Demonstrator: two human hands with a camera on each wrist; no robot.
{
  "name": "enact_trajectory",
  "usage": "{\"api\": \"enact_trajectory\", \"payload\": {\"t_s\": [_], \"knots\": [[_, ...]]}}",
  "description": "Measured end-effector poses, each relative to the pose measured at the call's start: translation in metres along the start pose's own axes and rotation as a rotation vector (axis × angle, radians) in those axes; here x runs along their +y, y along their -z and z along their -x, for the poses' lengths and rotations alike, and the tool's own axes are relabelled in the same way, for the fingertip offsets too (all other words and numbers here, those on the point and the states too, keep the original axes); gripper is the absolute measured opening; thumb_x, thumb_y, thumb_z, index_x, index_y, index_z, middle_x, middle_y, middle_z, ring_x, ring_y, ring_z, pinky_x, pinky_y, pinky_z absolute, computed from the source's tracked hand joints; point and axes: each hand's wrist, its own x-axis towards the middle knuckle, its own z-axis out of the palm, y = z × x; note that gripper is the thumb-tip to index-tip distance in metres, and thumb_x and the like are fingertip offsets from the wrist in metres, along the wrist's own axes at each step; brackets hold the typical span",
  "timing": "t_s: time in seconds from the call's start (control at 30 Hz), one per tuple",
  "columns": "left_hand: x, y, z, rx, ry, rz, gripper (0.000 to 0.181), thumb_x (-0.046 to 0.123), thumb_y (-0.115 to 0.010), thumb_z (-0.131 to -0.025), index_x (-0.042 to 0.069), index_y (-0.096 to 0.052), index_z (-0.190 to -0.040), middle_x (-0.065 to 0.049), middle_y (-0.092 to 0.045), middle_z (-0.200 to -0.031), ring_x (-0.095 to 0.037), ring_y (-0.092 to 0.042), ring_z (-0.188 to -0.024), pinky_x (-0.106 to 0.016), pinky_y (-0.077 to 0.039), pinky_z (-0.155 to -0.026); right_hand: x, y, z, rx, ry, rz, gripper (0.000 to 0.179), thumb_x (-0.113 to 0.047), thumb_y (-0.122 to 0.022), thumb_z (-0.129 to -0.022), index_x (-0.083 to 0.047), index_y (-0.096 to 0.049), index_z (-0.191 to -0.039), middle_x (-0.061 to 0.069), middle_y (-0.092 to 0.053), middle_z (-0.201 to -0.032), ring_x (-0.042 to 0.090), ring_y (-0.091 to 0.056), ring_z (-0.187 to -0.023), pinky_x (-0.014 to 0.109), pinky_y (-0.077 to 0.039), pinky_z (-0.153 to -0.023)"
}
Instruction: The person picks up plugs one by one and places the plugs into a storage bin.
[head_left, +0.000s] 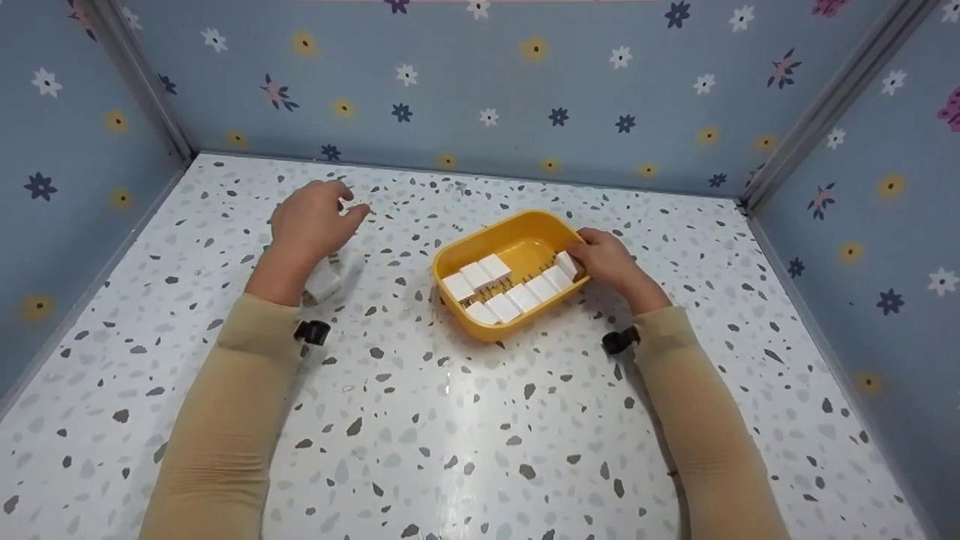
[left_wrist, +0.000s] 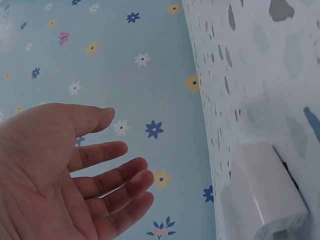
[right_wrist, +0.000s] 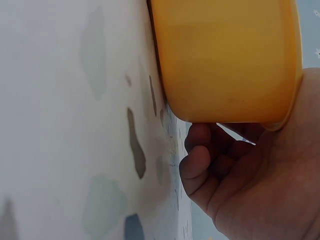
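Note:
A yellow plastic tub (head_left: 471, 324) stands on the speckled table, holding two rows of white blocks (head_left: 504, 307) with thin metal pins on their sides. One more block leans at the tub's right end. With thumb over the rim and fingers curled beneath its outside, my right hand (head_left: 609, 259) grips that end; the right wrist view shows the fingers (right_wrist: 195, 162) under the tub wall. My left hand (head_left: 313, 217) hovers left of the tub, fingers loosely bent and holding nothing. Below its wrist lies a loose white block (left_wrist: 270, 185), partly hidden by the forearm in the head view.
Flowered blue panels (head_left: 480, 82) wall in the table at the back and both sides, with grey metal posts (head_left: 832, 97) at the corners. The white speckled tabletop (head_left: 450, 420) stretches toward the front between the two sleeved arms.

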Motion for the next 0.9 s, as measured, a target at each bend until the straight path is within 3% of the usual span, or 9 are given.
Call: {"api": "enact_trajectory", "payload": {"t_s": [0.2, 0.4, 0.67, 0.8, 0.9], "knots": [[-0.019, 0.009, -0.002, -0.139, 0.039, -0.044, 0.061, 0.046, -0.06, -0.111, 0.001, -0.06, -0.153, -0.024, -0.062, -0.154, -0.046, -0.065, -0.126, -0.067, -0.054, -0.095, -0.001, 0.0, 0.0, 0.001, 0.0, 0.014, 0.04, -0.033, -0.052, -0.117, -0.005, -0.067, -0.14, 0.014, -0.065, -0.117, 0.029, -0.059, -0.103, 0.039, -0.049, -0.09], [-0.032, 0.011, 0.0, -0.234, 0.076, -0.101, 0.064, 0.044, -0.064, -0.108, -0.004, -0.059, -0.151, -0.028, -0.061, -0.153, -0.048, -0.065, -0.125, -0.069, -0.051, -0.098, -0.005, -0.001, 0.0, 0.003, -0.03, 0.013, 0.04, -0.034, -0.052, -0.116, -0.006, -0.067, -0.141, 0.014, -0.065, -0.119, 0.028, -0.059, -0.104, 0.039, -0.049, -0.09], [-0.039, 0.013, 0.004, -0.295, 0.111, -0.164, 0.061, 0.048, -0.065, -0.107, -0.006, -0.065, -0.137, -0.028, -0.068, -0.137, -0.04, -0.066, -0.106, -0.063, -0.054, -0.09, -0.005, -0.002, 0.001, 0.01, -0.043, 0.013, 0.04, -0.035, -0.052, -0.116, -0.007, -0.067, -0.141, 0.014, -0.065, -0.12, 0.029, -0.059, -0.105, 0.04, -0.05, -0.09], [-0.042, 0.013, 0.006, -0.315, 0.127, -0.168, 0.052, 0.05, -0.068, -0.105, 0.0, -0.07, -0.115, -0.018, -0.071, -0.108, -0.031, -0.06, -0.086, -0.052, -0.051, -0.078, -0.005, -0.002, 0.001, 0.008, -0.054, 0.013, 0.041, -0.035, -0.051, -0.117, -0.007, -0.066, -0.144, 0.014, -0.065, -0.125, 0.029, -0.059, -0.107, 0.04, -0.05, -0.093], [-0.041, 0.014, 0.007, -0.326, 0.147, -0.177, 0.056, 0.054, -0.07, -0.102, 0.0, -0.072, -0.118, -0.016, -0.07, -0.107, -0.029, -0.058, -0.084, -0.05, -0.05, -0.076, -0.004, -0.002, 0.0, 0.008, -0.057, 0.008, 0.041, -0.034, -0.051, -0.117, -0.007, -0.066, -0.144, 0.013, -0.065, -0.124, 0.028, -0.059, -0.106, 0.039, -0.05, -0.091]]}}
